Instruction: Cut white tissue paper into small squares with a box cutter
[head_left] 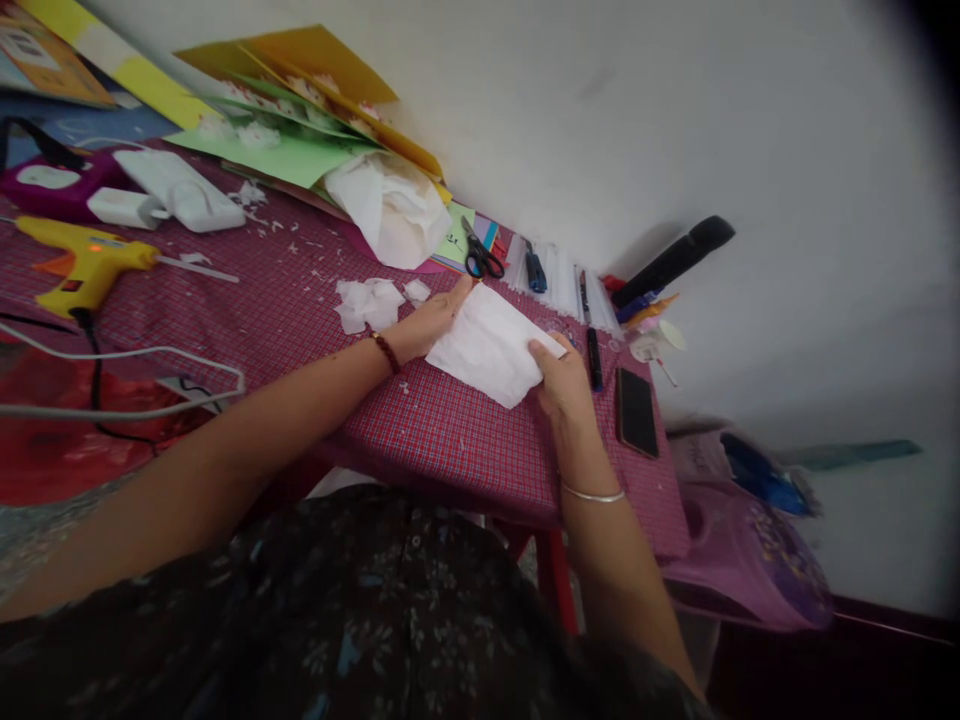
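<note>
A white sheet of tissue paper (491,345) is stretched between my two hands above the checked tablecloth. My left hand (431,322) is at its upper left edge, fingers closed on it and partly hidden by the sheet. At the right corner, my right hand (562,375) pinches the sheet between thumb and fingers. Torn white paper pieces (369,303) lie just left of my left hand. Black-handled scissors (482,250) rest beyond the sheet. A black marker (594,360) lies to the right of my right hand.
A yellow glue gun (90,262) with a cord lies at left, near a white power adapter (187,190). Coloured card folders (300,130) and crumpled white paper (390,205) stand against the wall. A phone (637,412) lies near the right table edge.
</note>
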